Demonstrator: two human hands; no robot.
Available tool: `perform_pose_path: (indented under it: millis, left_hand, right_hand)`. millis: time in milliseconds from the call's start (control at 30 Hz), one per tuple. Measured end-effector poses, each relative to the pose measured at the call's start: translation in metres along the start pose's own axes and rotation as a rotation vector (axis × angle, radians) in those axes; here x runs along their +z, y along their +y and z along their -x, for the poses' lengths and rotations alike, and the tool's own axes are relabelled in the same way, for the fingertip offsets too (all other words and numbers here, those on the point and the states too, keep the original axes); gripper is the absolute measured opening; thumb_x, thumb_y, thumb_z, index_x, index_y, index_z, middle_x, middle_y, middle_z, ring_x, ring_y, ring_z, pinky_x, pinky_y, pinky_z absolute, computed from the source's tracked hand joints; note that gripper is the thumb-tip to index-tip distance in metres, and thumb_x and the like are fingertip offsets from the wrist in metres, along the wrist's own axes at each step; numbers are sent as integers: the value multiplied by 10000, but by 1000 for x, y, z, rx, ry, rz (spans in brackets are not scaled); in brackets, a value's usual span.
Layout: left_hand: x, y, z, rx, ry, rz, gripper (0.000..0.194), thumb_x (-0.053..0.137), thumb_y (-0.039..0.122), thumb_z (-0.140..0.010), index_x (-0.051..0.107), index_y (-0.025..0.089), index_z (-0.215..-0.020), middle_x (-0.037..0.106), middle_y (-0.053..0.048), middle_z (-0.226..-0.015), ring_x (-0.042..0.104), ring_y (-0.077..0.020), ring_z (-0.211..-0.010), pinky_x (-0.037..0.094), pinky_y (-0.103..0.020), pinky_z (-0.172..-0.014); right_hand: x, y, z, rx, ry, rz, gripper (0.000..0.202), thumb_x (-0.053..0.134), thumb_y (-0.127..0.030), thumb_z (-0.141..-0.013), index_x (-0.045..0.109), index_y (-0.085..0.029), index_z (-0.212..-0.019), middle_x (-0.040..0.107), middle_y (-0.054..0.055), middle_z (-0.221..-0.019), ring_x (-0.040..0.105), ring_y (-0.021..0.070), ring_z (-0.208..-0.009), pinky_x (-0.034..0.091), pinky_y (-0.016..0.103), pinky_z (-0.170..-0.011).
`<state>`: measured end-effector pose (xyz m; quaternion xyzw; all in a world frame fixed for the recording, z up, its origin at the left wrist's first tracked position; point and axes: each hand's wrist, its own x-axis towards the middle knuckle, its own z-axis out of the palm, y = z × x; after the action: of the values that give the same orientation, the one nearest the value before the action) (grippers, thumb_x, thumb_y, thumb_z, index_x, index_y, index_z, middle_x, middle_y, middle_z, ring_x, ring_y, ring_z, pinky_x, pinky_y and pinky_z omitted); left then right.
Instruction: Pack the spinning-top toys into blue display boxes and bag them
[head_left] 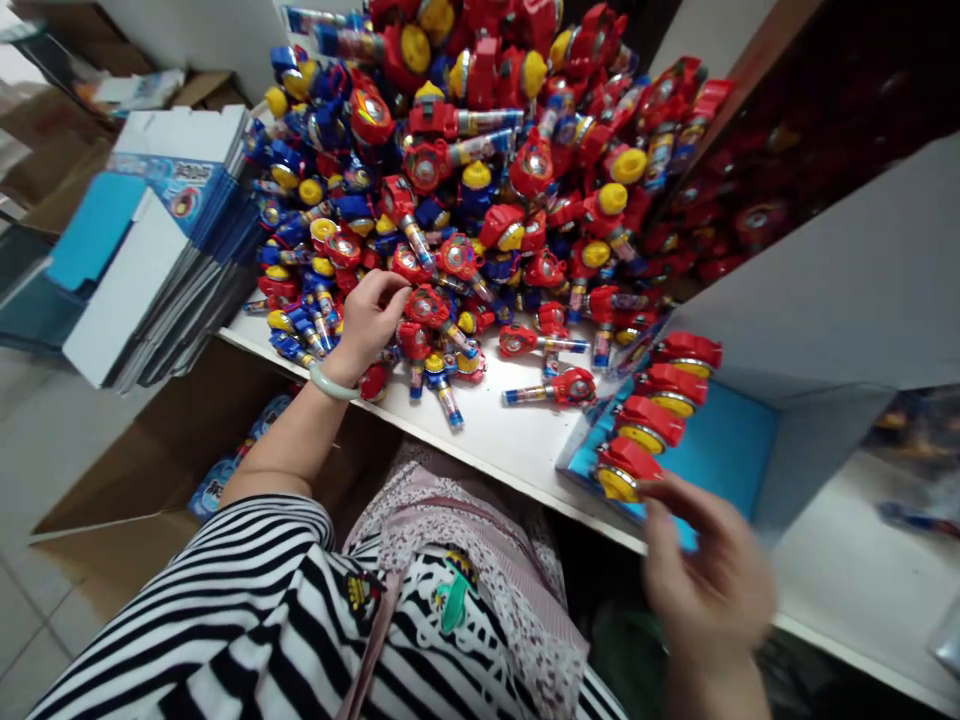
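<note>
My left hand, with a pale bangle on the wrist, reaches into a big pile of toys. Its curled fingers close at the edge of a red toy with a round silver centre and a clear tube; the exact grip is partly hidden. My right hand, slightly blurred, is at the front of a blue-lined display box. Its fingers are apart, nothing visible between them, the fingertips close by the nearest boxed red toy. Several red toys with yellow knobs stand in a row along the box's left side.
Red and blue toys are heaped across the white table. Folded printed cartons are stacked at the left. An open brown cardboard box sits below the table edge. A grey-white panel rises behind the display box.
</note>
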<state>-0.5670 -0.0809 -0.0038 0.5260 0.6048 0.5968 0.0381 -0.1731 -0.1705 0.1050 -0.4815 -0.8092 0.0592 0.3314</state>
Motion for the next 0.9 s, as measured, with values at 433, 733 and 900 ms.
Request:
perform_pose_path:
  millis: [433, 733, 900]
  left_hand:
    - [8, -25, 18, -29, 26, 206, 44, 611, 197, -884, 650, 188, -868, 667, -20, -849, 625, -140, -786, 508, -258, -733]
    - [46, 2, -55, 268, -191, -62, 211, 597, 207, -890, 641, 181, -1095, 635, -118, -1150, 544, -268, -1148, 437, -424, -1026]
    - [67, 14, -79, 303, -346, -207, 250, 618, 216, -862, 656, 161, -1104, 627, -149, -1141, 499, -333, -1160, 394, -523, -1043]
  right_hand:
    - [214, -48, -199, 78, -306, 414, 322, 496, -187, -918, 556, -137, -1230, 602, 180, -1250, 568, 326, -1172, 494, 455, -966]
    - [231, -9, -243, 510, 11, -218, 461, 667, -373, -832, 447, -177, -1187, 618, 81, -1106, 618, 175, -994, 484, 300, -949]
    - [222, -16, -247, 673, -85, -378, 370, 699, -282, -744, 499, -219, -1048, 623, 5, -987, 598, 127, -862, 532, 276, -831]
